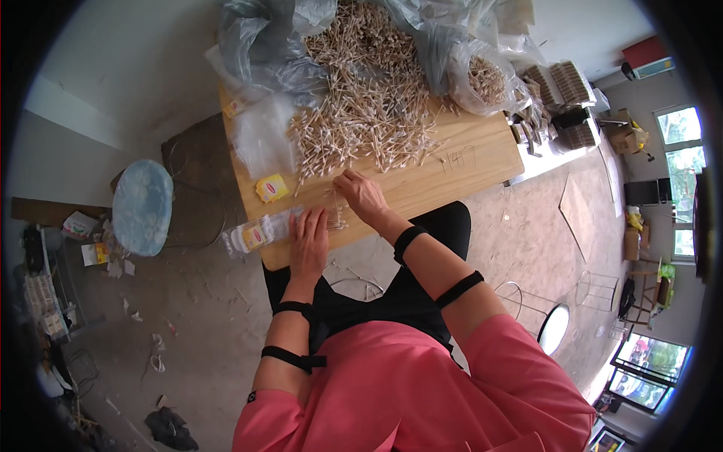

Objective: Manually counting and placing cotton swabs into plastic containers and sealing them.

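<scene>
A large loose heap of cotton swabs (354,113) covers the far part of the wooden table (482,147). Near the front edge my left hand (309,239) lies with its fingers stretched out, beside the end of a clear plastic bag (280,224). My right hand (363,196) is closed, its fingertips pinched at the upper end of a few cotton swabs. Between the two hands lies a small row of swabs (336,220); the left fingers partly hide it. Yellow printed cards (271,188) rest just beyond my left hand, and another yellow label (254,237) shows in the clear packaging.
Grey plastic sheeting (263,45) surrounds the heap, and a clear bag of swabs (486,79) stands at its right. A stack of clear bags (263,135) lies at the table's left. A blue-covered stool (143,207) stands left; a round stool (553,329) stands right.
</scene>
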The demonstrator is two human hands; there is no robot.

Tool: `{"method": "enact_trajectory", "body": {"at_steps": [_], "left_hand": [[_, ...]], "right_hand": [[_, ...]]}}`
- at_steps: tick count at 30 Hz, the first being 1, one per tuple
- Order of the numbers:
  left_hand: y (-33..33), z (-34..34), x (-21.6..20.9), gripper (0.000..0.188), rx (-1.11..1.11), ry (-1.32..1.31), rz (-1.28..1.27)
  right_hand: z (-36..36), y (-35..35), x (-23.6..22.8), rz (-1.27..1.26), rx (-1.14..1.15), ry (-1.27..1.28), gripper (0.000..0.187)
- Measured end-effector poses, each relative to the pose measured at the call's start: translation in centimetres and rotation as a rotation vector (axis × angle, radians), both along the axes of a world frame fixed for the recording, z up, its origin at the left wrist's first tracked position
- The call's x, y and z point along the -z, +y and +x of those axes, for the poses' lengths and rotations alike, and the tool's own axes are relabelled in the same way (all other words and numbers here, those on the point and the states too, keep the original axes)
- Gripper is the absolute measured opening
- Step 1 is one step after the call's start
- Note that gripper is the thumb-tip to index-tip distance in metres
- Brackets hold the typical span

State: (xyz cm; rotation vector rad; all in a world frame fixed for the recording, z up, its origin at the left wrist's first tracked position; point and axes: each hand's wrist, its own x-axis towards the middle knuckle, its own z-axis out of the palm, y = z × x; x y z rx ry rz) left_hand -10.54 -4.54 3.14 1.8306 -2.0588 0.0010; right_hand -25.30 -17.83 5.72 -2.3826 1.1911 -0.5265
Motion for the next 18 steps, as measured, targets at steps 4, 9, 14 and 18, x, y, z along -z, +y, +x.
{"method": "enact_trajectory", "body": {"at_steps": [4, 9, 14, 18], "left_hand": [[-0.3, -0.2, 0.0, 0.044, -0.006, 0.016, -0.020], [-0.2, 0.0, 0.0, 0.045, -0.001, 0.010, -0.014], [-0.1, 0.0, -0.1, 0.045, 0.021, 0.042, -0.003], [-0.1, 0.1, -0.3, 0.047, 0.023, 0.041, 0.011]], "right_hand": [[-0.7, 0.7, -1.0, -0.055, -0.124, -0.089, 0.013], [-2.2, -0.4, -1.0, -0.108, -0.258, -0.021, 0.008], [-4.0, -0.4, -0.2, 0.014, 0.002, -0.011, 0.008], [-2.3, -1.3, -0.2, -0.039, -0.053, -0.207, 0.013]]}}
